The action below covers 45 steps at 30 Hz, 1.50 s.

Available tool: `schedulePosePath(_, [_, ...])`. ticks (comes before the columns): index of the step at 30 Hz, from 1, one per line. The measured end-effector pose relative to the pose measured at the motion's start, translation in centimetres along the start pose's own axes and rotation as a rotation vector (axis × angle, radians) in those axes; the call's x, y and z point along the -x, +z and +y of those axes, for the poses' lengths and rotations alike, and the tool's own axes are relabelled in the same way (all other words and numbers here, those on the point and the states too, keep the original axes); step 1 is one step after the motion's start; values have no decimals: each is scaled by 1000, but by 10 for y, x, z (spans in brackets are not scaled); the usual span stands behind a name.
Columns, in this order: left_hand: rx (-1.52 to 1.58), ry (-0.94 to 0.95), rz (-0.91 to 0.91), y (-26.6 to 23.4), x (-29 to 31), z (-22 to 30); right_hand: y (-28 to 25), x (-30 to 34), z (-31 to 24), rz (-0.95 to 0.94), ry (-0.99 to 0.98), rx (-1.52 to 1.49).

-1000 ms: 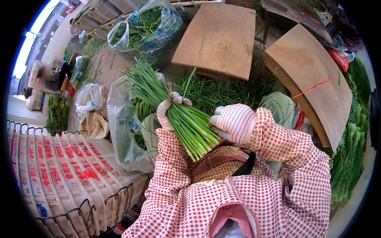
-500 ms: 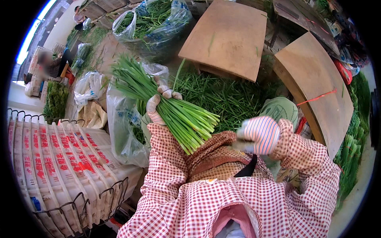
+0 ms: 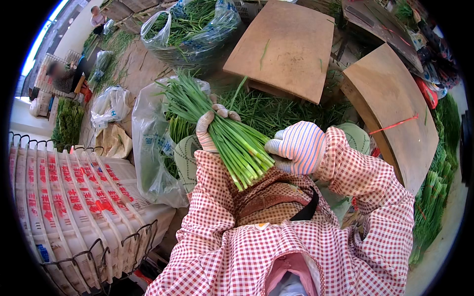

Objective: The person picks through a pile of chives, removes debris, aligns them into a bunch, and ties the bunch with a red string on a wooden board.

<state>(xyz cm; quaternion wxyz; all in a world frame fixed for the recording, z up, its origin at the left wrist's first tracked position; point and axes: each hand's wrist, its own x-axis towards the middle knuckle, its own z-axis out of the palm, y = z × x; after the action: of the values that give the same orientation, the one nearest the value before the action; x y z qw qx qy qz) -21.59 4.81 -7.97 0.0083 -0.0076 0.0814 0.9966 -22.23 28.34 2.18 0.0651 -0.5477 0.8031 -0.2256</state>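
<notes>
A thick bundle of garlic chives slants across my lap, leafy tips up and left, pale stem ends down and right. My left hand, in a pale glove, is wrapped round its middle. In a striped glove, my right hand closes its fingers at the right edge of the stem ends; its fingertips are partly hidden. Beneath and beyond the bundle lies a heap of loose green leaves. An open clear plastic bag with more greens stands left of my left hand.
A wooden board table stands ahead, with a curved wooden board to its right. Stacked white crates fill the near left. A large bag of greens stands at the back. Bundled greens line the right. A person sits far left.
My right hand has moved left and up from beside my lap to the stem ends of the chives. My left hand has shifted slightly right with the bundle.
</notes>
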Motion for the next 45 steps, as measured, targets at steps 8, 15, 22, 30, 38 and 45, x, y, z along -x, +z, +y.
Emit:
schedulePosePath(8, [31, 46, -88, 3, -4, 9, 18, 33, -13, -205, 103, -281])
schedulePosePath(15, [44, -37, -243, 11, -3, 9, 0, 39, 5, 214, 635, -743])
schedulePosePath(22, [-430, 242, 166, 48, -14, -23, 31, -9, 27, -66, 438, -1019])
schedulePosePath(30, [-438, 53, 255, 26, -31, -37, 79, -10, 16, 129, 762, -693])
schedulePosePath(38, [-100, -226, 95, 29, -70, -72, 88, 10, 50, 574, 585, -1400])
schedulePosePath(45, [-118, -198, -127, 81, -136, -90, 18, 0, 87, 775, 518, -1241])
